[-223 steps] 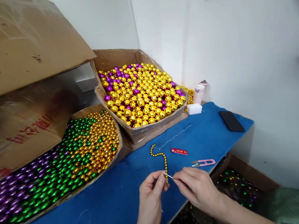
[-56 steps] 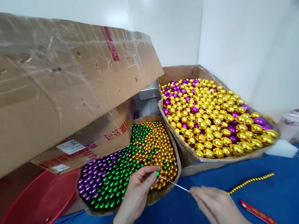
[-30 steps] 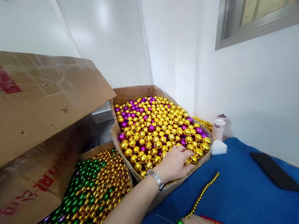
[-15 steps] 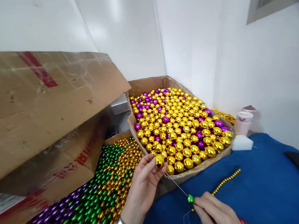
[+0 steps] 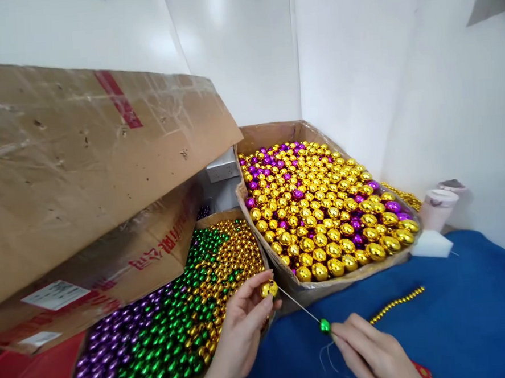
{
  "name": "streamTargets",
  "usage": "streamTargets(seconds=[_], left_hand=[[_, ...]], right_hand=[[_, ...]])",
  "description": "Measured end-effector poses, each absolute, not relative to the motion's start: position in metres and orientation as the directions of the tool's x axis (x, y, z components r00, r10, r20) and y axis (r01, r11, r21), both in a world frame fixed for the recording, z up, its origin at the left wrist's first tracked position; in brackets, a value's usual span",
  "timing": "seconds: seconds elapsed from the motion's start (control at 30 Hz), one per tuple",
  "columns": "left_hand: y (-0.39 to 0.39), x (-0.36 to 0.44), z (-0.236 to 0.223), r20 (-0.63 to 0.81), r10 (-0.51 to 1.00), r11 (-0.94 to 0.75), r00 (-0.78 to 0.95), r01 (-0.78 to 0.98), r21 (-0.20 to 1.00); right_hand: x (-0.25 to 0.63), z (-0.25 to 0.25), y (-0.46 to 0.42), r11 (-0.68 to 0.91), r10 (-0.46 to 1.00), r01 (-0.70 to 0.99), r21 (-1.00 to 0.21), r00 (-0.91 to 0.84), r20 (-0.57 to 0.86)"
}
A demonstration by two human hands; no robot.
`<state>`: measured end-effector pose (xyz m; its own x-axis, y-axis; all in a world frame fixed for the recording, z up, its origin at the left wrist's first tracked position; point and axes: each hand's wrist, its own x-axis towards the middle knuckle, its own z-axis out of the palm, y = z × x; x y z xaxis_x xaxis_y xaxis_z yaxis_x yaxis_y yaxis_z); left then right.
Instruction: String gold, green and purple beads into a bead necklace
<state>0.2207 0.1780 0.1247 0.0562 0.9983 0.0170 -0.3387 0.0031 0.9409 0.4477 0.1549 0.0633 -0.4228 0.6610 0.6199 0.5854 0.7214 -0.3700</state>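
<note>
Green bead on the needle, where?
Head view, lower right of centre: the green bead is on the needle at the right hand, lower right of the gold ball in the left hand.

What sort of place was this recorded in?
Probably a small beadwork workshop: a large cardboard box of gold and purple balls, a lower box of smaller purple, green and gold beads, and a blue work surface bearing a gold bead strand.

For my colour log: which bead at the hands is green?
The smaller bead, on the needle by the right hand; the left hand holds a larger gold bead.
</note>
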Motion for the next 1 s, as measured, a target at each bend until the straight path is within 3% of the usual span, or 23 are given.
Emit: streamTargets(seconds=[0.1, 0.27, 0.43, 0.7, 1.0], left_hand=[[0.172, 0.215, 0.125, 0.037, 0.995, -0.011, 0.091, -0.265, 0.964], [0.168, 0.205, 0.130, 0.086, 0.993, -0.072, 0.075, -0.172, 0.982], [0.164, 0.197, 0.125, 0.080, 0.992, -0.079, 0.100, -0.021, 0.997], [0.152, 0.215, 0.106, 0.009, 0.996, 0.020, 0.084, -0.336, 0.942], [0.140, 0.216, 0.095, -0.023, 0.999, 0.030, 0.025, -0.320, 0.947]], right_hand=[[0.449, 0.065, 0.155, 0.731, 0.656, 0.581, -0.359, -0.452, 0.605], [0.453, 0.064, 0.153, 0.692, 0.718, 0.615, -0.378, -0.530, 0.452], [0.454, 0.057, 0.154, 0.702, 0.691, 0.675, -0.227, -0.569, 0.447], [0.431, 0.051, 0.151, 0.723, 0.689, 0.565, -0.396, -0.553, 0.468], [0.429, 0.039, 0.149, 0.763, 0.639, 0.544, -0.349, -0.553, 0.535]])
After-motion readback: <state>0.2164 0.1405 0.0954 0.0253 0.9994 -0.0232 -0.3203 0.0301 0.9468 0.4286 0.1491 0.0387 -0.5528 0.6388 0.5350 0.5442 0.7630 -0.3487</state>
